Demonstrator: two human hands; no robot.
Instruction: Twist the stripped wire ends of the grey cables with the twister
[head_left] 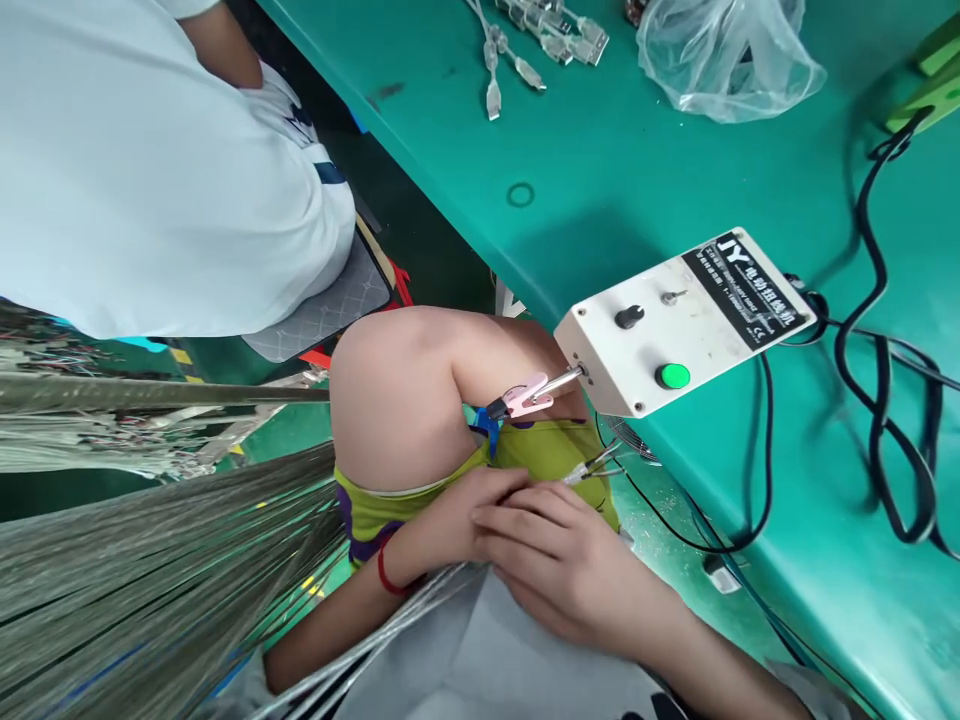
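Observation:
My right hand (559, 555) lies over my left hand (457, 515), both closed in front of my shirt. Thin grey cables (405, 615) run up from the lower left and enter the grip. Clear-sheathed cable ends with bare wires (579, 474) poke out past the fingers. A red string (384, 568) circles my left wrist. Just beyond the hands, a pink clip (528, 397) sits on the metal shaft of a white wire-twisting machine (660, 340), which has a knob, a switch and a green button. The fingers hide how the cables are held.
The green table (622, 180) bears USB cables (551, 35), a plastic bag (727, 60), a rubber ring (520, 194) and black cords (874, 400). A person in a white shirt (165, 180) sits at the left. Long grey cables (172, 570) hang at lower left.

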